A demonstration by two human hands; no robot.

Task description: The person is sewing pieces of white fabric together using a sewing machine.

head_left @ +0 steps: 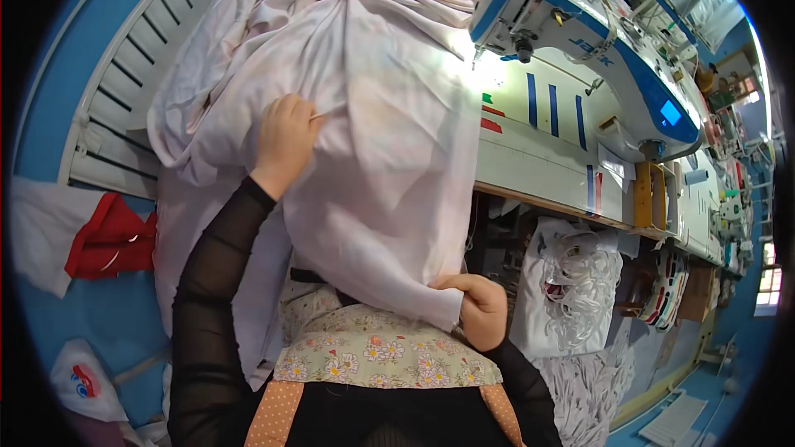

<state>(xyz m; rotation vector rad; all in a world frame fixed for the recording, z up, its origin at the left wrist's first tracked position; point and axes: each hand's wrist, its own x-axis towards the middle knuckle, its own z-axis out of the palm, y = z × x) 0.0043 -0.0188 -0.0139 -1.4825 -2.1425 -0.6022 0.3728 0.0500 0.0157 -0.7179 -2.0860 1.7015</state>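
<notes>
A large pale pinkish-white fabric [381,174] spreads over the sewing table and hangs down across my lap. My left hand [286,145] is closed with a pinch of this fabric between thumb and fingers, near its middle left. At the fabric's lower right corner, my right hand [479,308] grips the edge, thumb on top. Beyond the right side of the cloth stands a white and blue sewing machine [596,41]. Its lamp shines on the fabric edge beside the needle area.
Coloured tape strips [532,101] mark the tabletop under the machine arm. A small wooden box [650,195] sits at the table's front edge. Below hangs a white bag [571,281] with tangled white strips. White slatted railing [124,58] and a red and white cloth [103,236] are on the left.
</notes>
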